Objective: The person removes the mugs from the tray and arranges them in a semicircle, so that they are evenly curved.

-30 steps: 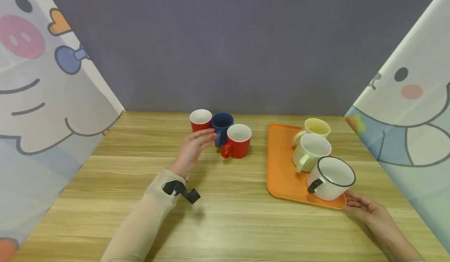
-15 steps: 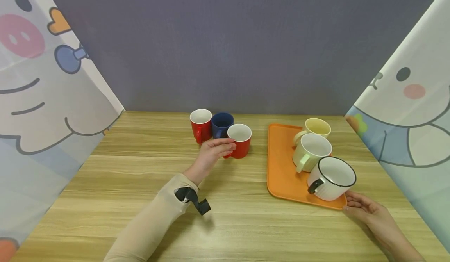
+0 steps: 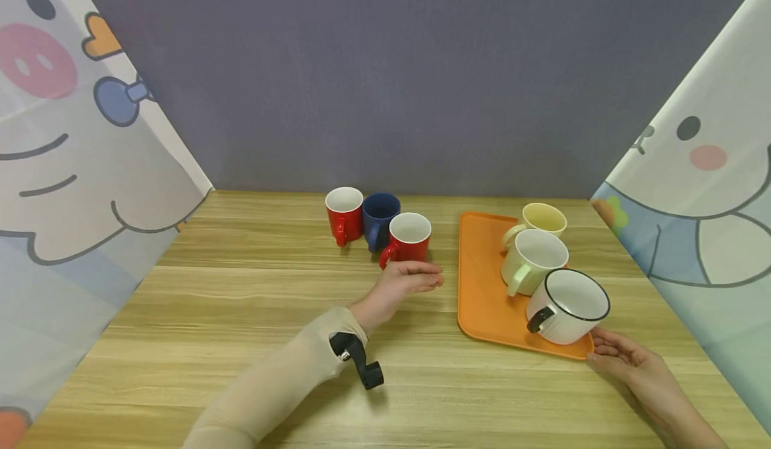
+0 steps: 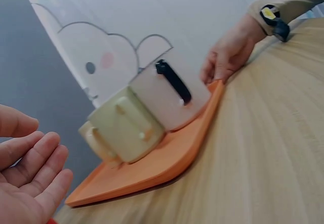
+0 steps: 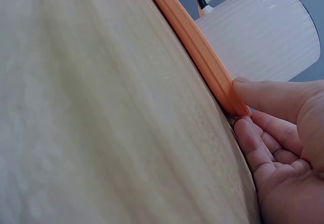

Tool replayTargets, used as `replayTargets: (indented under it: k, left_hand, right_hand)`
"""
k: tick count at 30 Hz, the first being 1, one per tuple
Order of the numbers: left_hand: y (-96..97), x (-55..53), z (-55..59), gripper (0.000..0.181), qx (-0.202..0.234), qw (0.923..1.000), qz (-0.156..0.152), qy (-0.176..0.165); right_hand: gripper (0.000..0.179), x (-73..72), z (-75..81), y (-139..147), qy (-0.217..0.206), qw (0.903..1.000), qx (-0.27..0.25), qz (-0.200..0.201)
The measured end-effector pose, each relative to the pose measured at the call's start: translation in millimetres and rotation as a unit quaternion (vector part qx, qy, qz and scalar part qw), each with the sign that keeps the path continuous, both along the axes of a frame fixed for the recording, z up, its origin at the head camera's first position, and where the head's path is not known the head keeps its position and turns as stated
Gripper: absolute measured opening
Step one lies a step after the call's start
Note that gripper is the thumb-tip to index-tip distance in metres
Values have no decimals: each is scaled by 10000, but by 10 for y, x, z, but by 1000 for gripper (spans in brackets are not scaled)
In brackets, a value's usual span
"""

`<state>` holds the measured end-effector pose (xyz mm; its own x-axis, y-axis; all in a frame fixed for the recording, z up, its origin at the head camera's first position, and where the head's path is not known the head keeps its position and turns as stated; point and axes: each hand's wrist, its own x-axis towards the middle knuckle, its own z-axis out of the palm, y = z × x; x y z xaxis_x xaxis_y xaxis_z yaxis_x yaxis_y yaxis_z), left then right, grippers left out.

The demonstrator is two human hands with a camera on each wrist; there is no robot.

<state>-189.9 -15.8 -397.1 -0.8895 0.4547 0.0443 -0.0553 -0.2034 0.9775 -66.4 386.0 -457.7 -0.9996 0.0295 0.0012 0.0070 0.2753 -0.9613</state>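
My left hand hovers over the table just in front of the nearer red mug, its fingers extended toward the tray with nothing held. The left wrist view shows those fingers loosely bent, apart from the mugs. At the right, my right hand grips the near right corner of an orange tray; in the right wrist view the thumb lies on the rim with fingers below it. On the tray stand a white mug with black rim and handle, a pale green mug and a yellow mug.
A second red mug and a blue mug stand close together behind the nearer red one, handles toward me. A grey wall bounds the wooden table at the back, with cartoon-printed panels on both sides.
My left hand has swept right and nearer to me, from beside the blue mug's handle past the nearer red mug. The mugs, tray and right hand stay in place.
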Motion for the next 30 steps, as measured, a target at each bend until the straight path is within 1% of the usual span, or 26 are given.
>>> replayTargets:
  k: [7, 11, 14, 17, 20, 26, 30]
  left_hand:
    - [199, 64, -92, 32, -103, 9992, -373, -91]
    - [332, 122, -124, 30, -127, 9980, -541, -298]
    - [441, 156, -144, 28, -169, 9973, -593, -401]
    - [554, 174, -175, 26, -198, 9973, -591, -378]
    - [660, 194, -193, 25, -172, 9970, -613, -439]
    - [835, 249, -174, 25, -79, 9965, -664, -497]
    - [945, 273, -174, 26, 80, 9958, -736, -540]
  right_hand:
    - [53, 8, -11, 9, 84, 9998, -152, 62]
    - [53, 9, -14, 13, 90, 9997, -190, 79]
    - [53, 9, -14, 14, 77, 9998, -191, 62]
    - [54, 7, -13, 16, 60, 9998, -190, 64]
    - [54, 8, -15, 14, 67, 9998, -199, 57]
    - [53, -1, -20, 6, 83, 9996, -247, 81]
    - [54, 1, -25, 8, 159, 9993, -315, 95]
